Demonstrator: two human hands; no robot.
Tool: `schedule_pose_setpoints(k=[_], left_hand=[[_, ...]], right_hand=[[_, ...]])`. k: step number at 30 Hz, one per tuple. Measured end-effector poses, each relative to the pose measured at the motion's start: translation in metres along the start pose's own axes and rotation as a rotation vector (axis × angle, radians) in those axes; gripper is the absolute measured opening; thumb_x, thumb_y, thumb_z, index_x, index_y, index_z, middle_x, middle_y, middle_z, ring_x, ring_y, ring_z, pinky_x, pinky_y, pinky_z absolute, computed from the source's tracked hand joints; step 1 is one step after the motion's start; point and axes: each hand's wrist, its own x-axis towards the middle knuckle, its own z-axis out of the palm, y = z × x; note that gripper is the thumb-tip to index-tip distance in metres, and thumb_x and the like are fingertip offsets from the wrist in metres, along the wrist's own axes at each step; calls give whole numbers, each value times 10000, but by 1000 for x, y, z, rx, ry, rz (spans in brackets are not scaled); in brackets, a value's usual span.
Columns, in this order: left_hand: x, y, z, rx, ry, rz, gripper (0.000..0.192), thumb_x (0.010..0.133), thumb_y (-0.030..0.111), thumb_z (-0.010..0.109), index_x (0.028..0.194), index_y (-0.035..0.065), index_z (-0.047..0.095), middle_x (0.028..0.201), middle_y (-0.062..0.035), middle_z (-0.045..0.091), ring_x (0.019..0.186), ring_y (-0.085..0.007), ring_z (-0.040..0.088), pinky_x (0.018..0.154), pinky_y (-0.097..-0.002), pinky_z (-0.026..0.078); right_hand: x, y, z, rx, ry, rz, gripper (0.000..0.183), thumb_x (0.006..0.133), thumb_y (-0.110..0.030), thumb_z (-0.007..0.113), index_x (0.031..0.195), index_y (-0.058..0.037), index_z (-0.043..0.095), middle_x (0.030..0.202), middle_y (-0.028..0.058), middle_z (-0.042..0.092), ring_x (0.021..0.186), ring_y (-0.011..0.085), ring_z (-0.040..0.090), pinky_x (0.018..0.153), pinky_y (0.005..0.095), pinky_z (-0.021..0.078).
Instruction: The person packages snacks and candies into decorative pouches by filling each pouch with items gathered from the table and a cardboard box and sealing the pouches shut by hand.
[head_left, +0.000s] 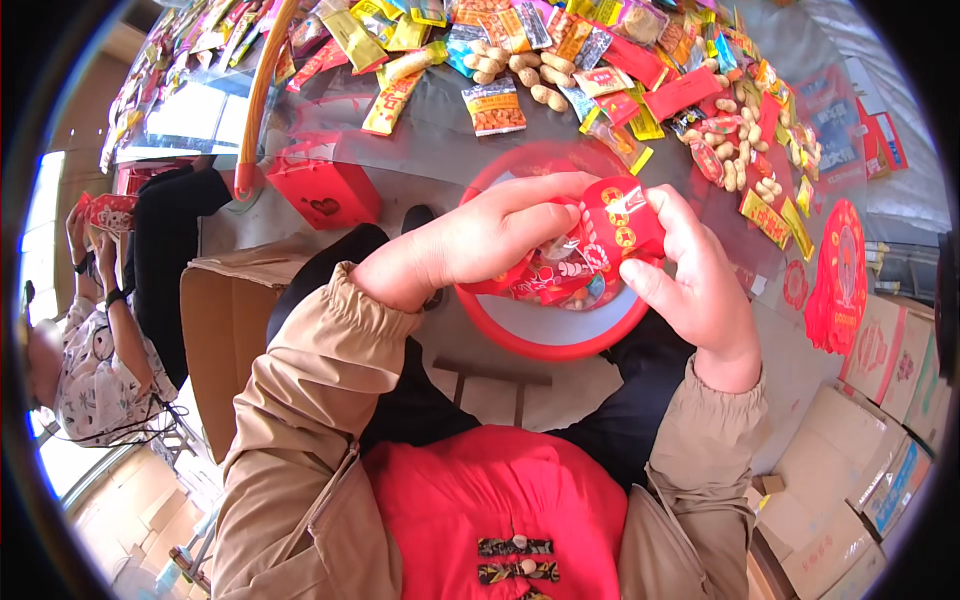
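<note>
Over a red-rimmed round basin (555, 349), my two hands hold a shiny red treat bag (536, 277) with a clear window and white and gold print. My left hand (480, 240) grips its left side, the thumb lying near the top. My right hand (701, 289) pinches the right edge of the red flap (619, 214), which bears gold coin motifs. Small wrapped pieces show through the clear part. The basin's inside is partly hidden by the bag and my hands.
Wrapped sweets, snack packets (491, 109) and peanuts (547, 97) cover the glass tabletop ahead, beside an orange rod (259, 97). Red cut-out cards (836, 277) stack at right. Cardboard boxes (832, 450) stand right, an open carton (225, 330) left. Another person (105, 360) holds a red packet.
</note>
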Motion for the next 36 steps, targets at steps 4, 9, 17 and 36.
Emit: schedule_pose_setpoints(k=[4, 9, 17, 36], left_hand=[[0, -6, 0, 29, 23, -14, 494, 1036, 231, 501, 1461, -20, 489, 1264, -116, 653, 1150, -159, 610, 997, -300, 477], [1, -10, -4, -144, -5, -36, 516, 1029, 211, 539, 1481, -25, 463, 1357, -124, 599, 1146, -160, 629, 980, -312, 511], [2, 1, 1, -205, -79, -60, 482, 1009, 150, 548, 1456, -7, 454, 1297, -92, 613, 1050, -135, 647, 901, -310, 544], [8, -16, -4, 115, 10, 85, 550, 1000, 273, 685, 1436, -1, 491, 1213, -113, 655, 1099, -152, 614, 946, -322, 518]], right_hand=[[0, -5, -1, 43, -23, 76, 393, 954, -60, 667, 1291, 52, 499, 1026, 160, 708, 926, 156, 668, 838, 322, 528], [2, -12, -3, 18, 91, 182, 239, 960, -81, 696, 1142, 38, 596, 973, 101, 726, 902, 86, 657, 814, 296, 531], [2, -9, -3, -68, 125, 110, 197, 960, -73, 686, 1114, 17, 603, 928, 120, 712, 849, 161, 686, 771, 308, 530], [7, -11, -3, -226, 155, 15, 173, 975, -91, 641, 1104, 8, 579, 862, 208, 670, 779, 408, 683, 670, 374, 515]])
